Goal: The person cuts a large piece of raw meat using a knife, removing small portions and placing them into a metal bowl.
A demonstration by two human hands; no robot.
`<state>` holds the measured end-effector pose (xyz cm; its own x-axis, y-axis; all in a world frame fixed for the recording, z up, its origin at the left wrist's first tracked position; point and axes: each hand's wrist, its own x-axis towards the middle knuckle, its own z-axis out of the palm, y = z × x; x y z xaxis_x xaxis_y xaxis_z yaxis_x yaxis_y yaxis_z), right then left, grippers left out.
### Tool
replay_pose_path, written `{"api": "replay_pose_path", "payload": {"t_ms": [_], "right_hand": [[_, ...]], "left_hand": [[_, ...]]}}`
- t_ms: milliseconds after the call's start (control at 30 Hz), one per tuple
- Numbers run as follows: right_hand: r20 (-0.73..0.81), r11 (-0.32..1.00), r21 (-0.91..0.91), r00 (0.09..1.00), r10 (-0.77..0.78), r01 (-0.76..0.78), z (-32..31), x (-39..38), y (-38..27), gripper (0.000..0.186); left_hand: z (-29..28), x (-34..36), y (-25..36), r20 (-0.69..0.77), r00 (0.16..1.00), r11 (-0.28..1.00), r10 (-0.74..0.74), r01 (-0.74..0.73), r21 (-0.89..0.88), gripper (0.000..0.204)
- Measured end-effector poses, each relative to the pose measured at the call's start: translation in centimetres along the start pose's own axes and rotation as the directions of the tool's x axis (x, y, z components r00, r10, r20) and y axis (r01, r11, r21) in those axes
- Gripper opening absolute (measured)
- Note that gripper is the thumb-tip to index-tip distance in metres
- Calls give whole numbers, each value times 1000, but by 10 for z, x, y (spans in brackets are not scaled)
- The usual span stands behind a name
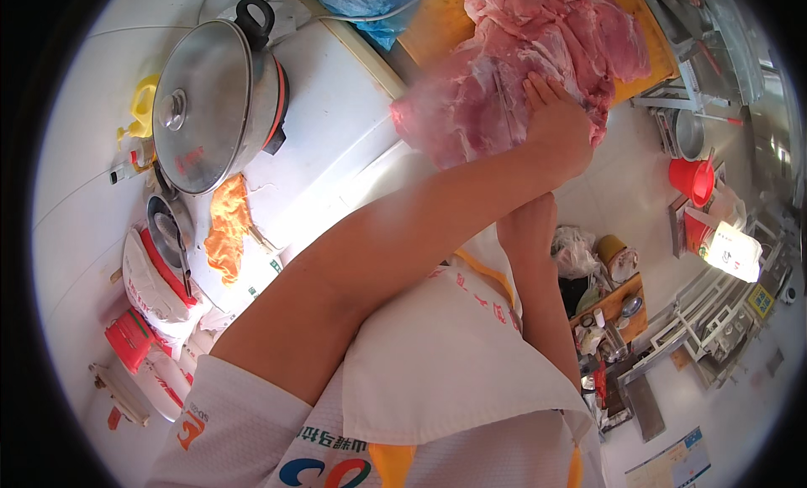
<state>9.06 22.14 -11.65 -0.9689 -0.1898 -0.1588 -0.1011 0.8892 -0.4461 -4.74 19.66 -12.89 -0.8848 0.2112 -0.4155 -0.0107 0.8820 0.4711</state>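
Observation:
A large slab of raw pink-red meat (471, 101) lies over a wooden cutting board (437, 38) at the top, and its near end hangs past the board's edge. My left arm crosses in front of my body, and my left hand (561, 122) rests on the right part of the meat, fingers apart and pressed on its surface. Just below the left wrist is my right hand (530, 223), bent at the wrist and near my apron (454, 353). Its fingers are hidden behind my left forearm, so whatever they hold does not show.
On the white counter (315, 93) at left stand a lidded pan (206, 110), a small pan (168, 223) and an orange cloth (227, 227). A blue plastic bag (357, 0) touches the board's left side. At right are a red bucket (691, 181) and metal racks (698, 328).

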Motion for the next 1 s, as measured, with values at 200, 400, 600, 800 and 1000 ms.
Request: {"api": "replay_pose_path", "payload": {"t_ms": [200,400,600,800,1000], "right_hand": [[248,960,-69,928,279,-271,-2,-9,8,27],[227,862,-29,836,499,-506,-30,-55,8,35],[139,880,101,882,450,-465,-44,-95,0,31],[132,670,339,739,661,-660,-58,-136,13,33],[182,432,690,717,673,-581,-79,-97,11,31]], "left_hand": [[-1,-1,-2,-7,1000,999,6,-6,-54,99],[-2,-4,0,-32,999,999,36,-35,15,97],[11,0,-7,-59,996,997,66,-68,-22,92],[-21,-54,-40,-315,914,741,-258,-22,-671,74],[-22,-22,-49,-204,868,442,-453,19,-897,79]]}}
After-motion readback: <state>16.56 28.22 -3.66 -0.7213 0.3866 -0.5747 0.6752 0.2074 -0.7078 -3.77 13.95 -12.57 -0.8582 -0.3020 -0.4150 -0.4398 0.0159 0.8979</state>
